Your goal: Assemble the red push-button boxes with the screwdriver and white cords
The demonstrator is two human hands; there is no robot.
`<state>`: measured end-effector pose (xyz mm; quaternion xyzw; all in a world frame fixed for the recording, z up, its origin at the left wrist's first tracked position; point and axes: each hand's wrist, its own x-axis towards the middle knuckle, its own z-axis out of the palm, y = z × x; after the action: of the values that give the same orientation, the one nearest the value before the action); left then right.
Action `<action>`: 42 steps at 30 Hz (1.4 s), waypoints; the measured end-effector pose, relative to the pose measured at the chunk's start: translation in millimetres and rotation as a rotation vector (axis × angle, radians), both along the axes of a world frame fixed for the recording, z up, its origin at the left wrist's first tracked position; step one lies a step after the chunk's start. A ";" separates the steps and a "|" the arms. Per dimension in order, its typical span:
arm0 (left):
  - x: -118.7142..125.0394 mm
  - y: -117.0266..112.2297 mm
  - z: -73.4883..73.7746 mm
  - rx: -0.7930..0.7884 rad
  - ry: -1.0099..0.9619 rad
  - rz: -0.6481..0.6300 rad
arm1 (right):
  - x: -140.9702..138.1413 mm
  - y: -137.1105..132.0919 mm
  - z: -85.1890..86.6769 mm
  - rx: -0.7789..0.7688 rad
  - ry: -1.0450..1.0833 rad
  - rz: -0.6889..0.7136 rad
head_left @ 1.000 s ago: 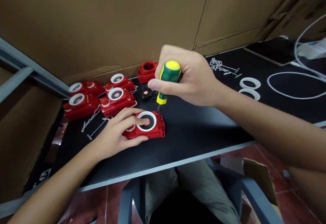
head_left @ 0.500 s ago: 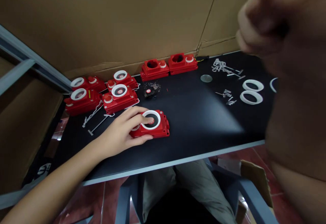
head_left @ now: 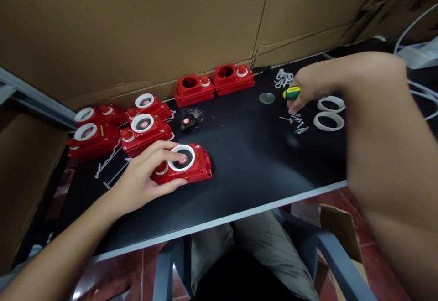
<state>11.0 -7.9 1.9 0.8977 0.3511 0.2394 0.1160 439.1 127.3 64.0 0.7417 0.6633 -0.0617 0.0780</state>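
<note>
My left hand (head_left: 145, 173) grips a red box (head_left: 201, 166) near the front of the black table. Its thumb lies along the box's near side, and a fingertip presses the red and white centre inside the white ring (head_left: 192, 155). Over at the right, my right hand (head_left: 313, 82) is closed around a screwdriver (head_left: 292, 93) with a green and yellow handle; the shaft is hidden. Just below that hand lie several small screws (head_left: 299, 125). White rings (head_left: 328, 121) sit beside its wrist, and a clear round disc (head_left: 267, 98) lies to its left.
Several red boxes with white rings (head_left: 142, 123) stand at the left, with white cords and metal T-bars. Two red boxes with open round holes (head_left: 226, 72) stand against the cardboard wall (head_left: 153, 27). Dark debris (head_left: 191, 121) lies mid-table. White cord (head_left: 283, 77) lies at the back right.
My right hand has come down from close to the camera to the table's right side, with the screwdriver now visible in it. My left hand stays on the red box. The view has shifted right.
</note>
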 end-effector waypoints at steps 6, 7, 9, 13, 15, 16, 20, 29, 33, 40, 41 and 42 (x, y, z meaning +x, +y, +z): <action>0.3 0.2 -0.2 0.001 -0.008 0.002 | -5.7 1.6 9.2 -0.190 -0.015 -0.070; 0.1 0.2 -0.3 0.000 -0.005 0.004 | -2.9 5.1 6.3 -0.183 -0.021 -0.042; -0.6 0.2 -0.6 -0.001 0.004 0.006 | 4.8 15.0 -1.7 -0.186 0.015 0.087; -1.9 0.4 -1.5 0.009 0.015 0.005 | 17.4 37.2 -19.7 -0.162 0.172 0.444; -2.1 0.6 -1.7 0.014 0.018 0.003 | 16.5 42.8 -25.8 -0.149 0.202 0.501; -2.1 0.6 -1.7 0.014 0.019 0.001 | 13.9 43.4 -27.6 -0.148 0.216 0.518; -1.9 0.3 -0.9 0.016 0.025 0.001 | -5.6 32.7 -26.9 -0.103 0.309 0.570; -1.7 -0.7 0.9 -0.007 0.036 0.016 | -49.5 -0.7 -16.4 0.113 0.565 0.731; -2.4 -0.4 1.2 0.018 0.037 0.010 | -81.9 -18.5 -28.0 0.172 0.800 0.943; -0.6 -0.2 2.4 0.002 0.035 0.039 | -121.9 -52.6 -50.6 0.271 0.920 1.192; -0.1 0.1 2.6 -0.004 0.036 0.053 | -122.9 -55.4 -51.5 0.294 0.945 1.194; 0.3 0.6 2.6 -0.008 0.038 0.071 | -123.1 -57.7 -51.7 0.315 0.972 1.200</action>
<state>11.3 -7.3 4.5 0.8886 0.3858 0.2250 0.1045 315.9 69.6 12.4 0.1491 0.9110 -0.2315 -0.3069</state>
